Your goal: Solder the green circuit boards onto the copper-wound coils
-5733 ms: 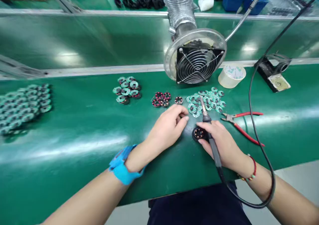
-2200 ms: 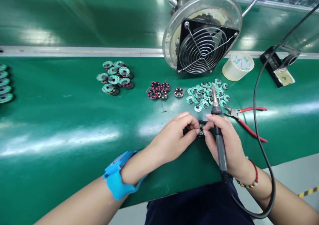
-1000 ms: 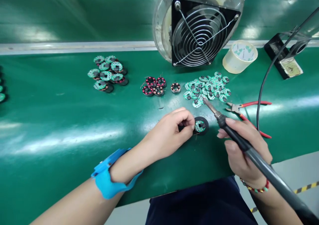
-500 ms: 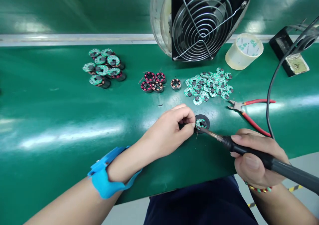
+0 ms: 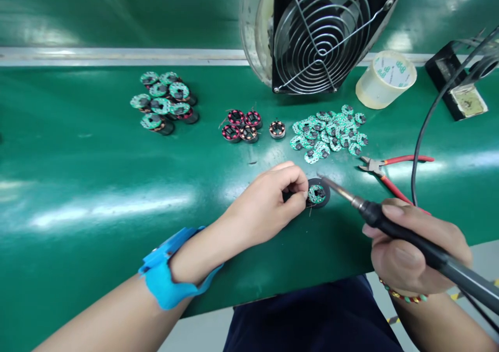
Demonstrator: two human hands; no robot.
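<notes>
My left hand (image 5: 268,198) is closed in a pinch at the left edge of a small round green circuit board (image 5: 317,194). This board sits on a motor coil part in a black round holder (image 5: 326,196); thin wire ends stick out below it. A dark piece shows between the left fingers, but what they grip is mostly hidden. In my right hand (image 5: 417,248) is a soldering iron (image 5: 390,227), held like a pen. Its tip is just above the holder's upper right side, apart from the board.
Loose round circuit boards (image 5: 331,131) lie behind the holder, near red-handled cutters (image 5: 376,166). Bare copper coils (image 5: 239,126) and board-topped coils (image 5: 161,102) stand to the left. At the back are a fan (image 5: 322,50), a tape roll (image 5: 384,81) and an iron stand (image 5: 452,81).
The soldering iron's tip has lifted off the board and moved up and slightly right. My right hand has shifted right with it. The left hand keeps its pinch.
</notes>
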